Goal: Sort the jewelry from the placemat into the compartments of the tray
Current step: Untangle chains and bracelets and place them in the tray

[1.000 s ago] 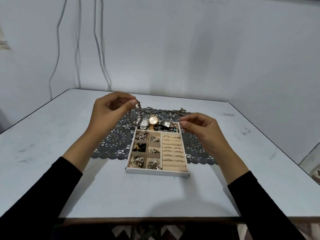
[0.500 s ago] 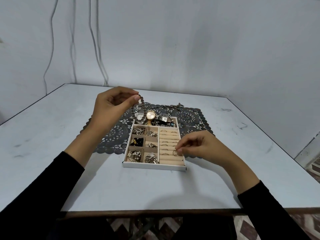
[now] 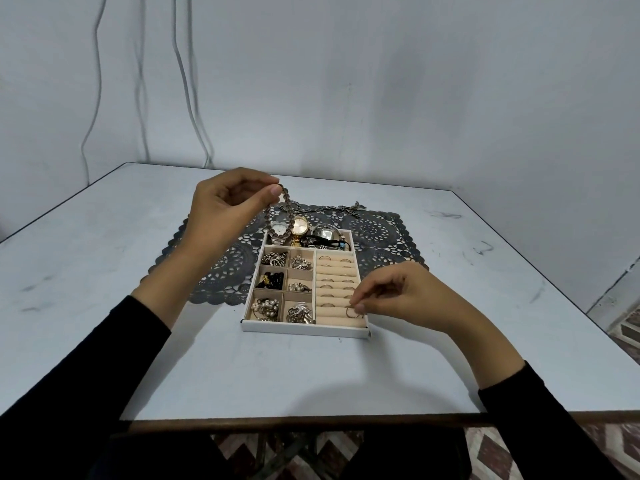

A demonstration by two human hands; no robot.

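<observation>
My left hand (image 3: 225, 209) pinches a beaded bracelet (image 3: 282, 220) at its top, so that it hangs limp above the watches (image 3: 299, 226) at the far end of the tray (image 3: 304, 330). My right hand (image 3: 398, 296) pinches a ring (image 3: 352, 312) at the nearest ring roll, on the tray's right. I judge the bracelet light and floppy, best held by one bead, and the ring rigid and slippery, best gripped across its band. A chain (image 3: 332, 208) lies on the placemat (image 3: 374, 233).
</observation>
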